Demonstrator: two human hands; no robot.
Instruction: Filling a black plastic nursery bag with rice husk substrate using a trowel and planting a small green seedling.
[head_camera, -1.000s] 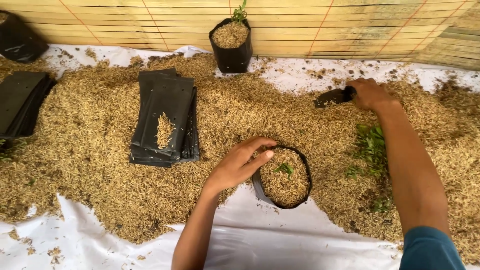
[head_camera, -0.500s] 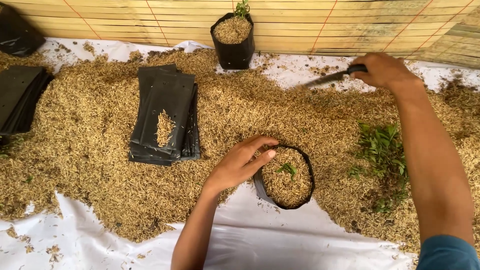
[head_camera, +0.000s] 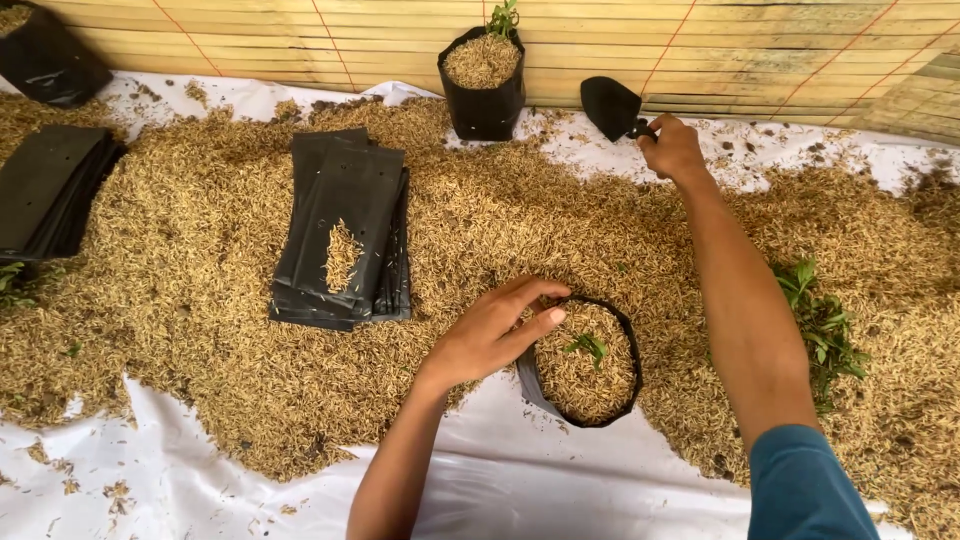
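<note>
My left hand (head_camera: 495, 335) rests on the rim of a black grow bag (head_camera: 585, 362) that is filled with rice husk and has a small green seedling (head_camera: 586, 346) in its middle. My right hand (head_camera: 672, 148) is stretched to the far side and grips the handle of a small black trowel (head_camera: 610, 105), which is raised in front of the bamboo wall. A second filled black bag (head_camera: 484, 85) with a seedling stands upright just left of the trowel.
Rice husk (head_camera: 200, 260) is spread over a white sheet (head_camera: 500, 480). A stack of flat empty black bags (head_camera: 345, 230) lies left of centre, another stack (head_camera: 50, 190) at far left. Loose green seedlings (head_camera: 820, 325) lie at right. A bamboo wall (head_camera: 760, 45) closes the back.
My right hand has carried the trowel up and to the left, toward the bamboo wall and the standing bag. My left hand has stayed on the near bag's rim.
</note>
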